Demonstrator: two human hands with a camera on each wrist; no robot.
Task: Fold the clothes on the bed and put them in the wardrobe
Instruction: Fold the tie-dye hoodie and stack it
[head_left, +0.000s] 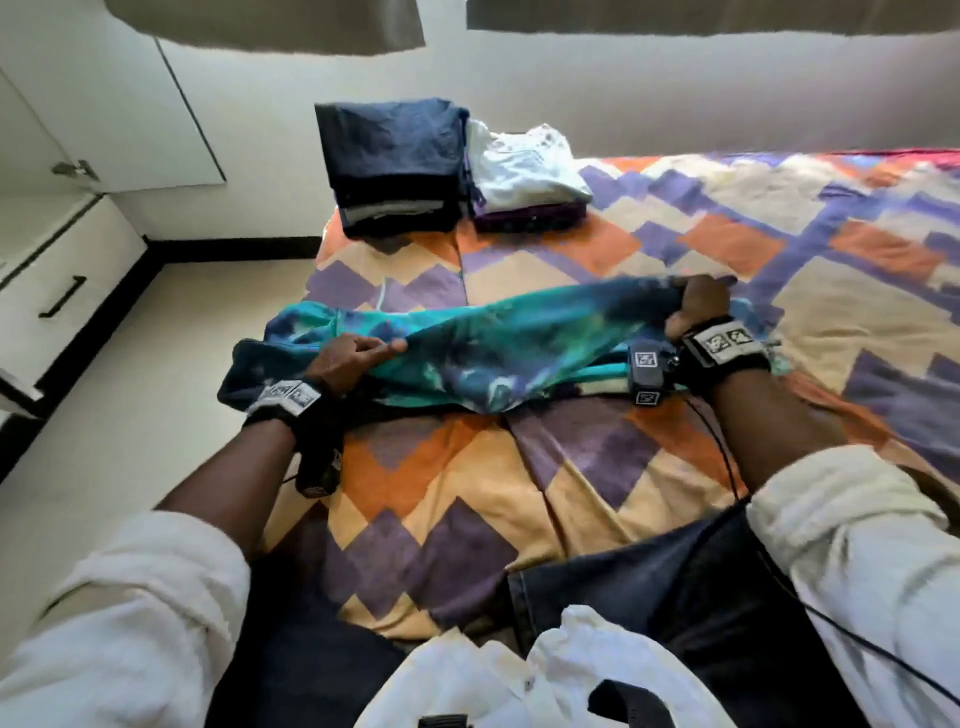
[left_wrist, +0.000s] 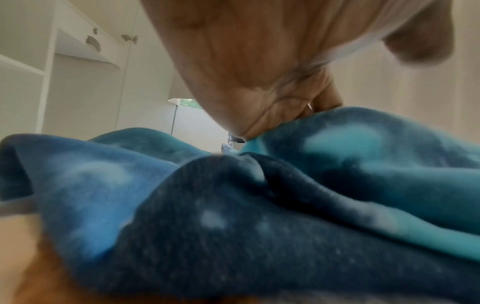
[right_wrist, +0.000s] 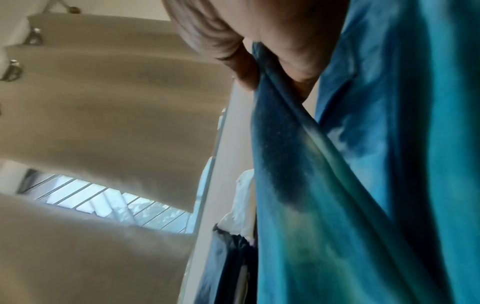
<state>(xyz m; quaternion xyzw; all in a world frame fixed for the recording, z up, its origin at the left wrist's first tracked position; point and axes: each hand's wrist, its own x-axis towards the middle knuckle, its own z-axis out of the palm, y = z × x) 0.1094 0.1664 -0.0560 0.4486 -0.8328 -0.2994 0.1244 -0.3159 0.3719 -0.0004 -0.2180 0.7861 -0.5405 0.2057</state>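
Observation:
A blue and teal tie-dye garment (head_left: 478, 348) lies stretched across the patterned bed (head_left: 597, 467) in front of me. My left hand (head_left: 353, 356) pinches its left part, fingers curled into the cloth (left_wrist: 337, 164). At the garment's right end, my right hand (head_left: 693, 306) grips an edge and lifts it off the bed; the wrist view shows the fabric (right_wrist: 363, 185) hanging from the fingers (right_wrist: 244, 67). Two folded stacks sit at the bed's far corner: a dark navy pile (head_left: 395, 166) and a white and purple pile (head_left: 524, 176).
White wardrobe doors and drawers (head_left: 57, 270) stand to the left across a strip of pale floor (head_left: 156, 389). Curtains (head_left: 701, 15) hang above the wall behind the bed. My dark trousers and white top (head_left: 571, 675) fill the near edge.

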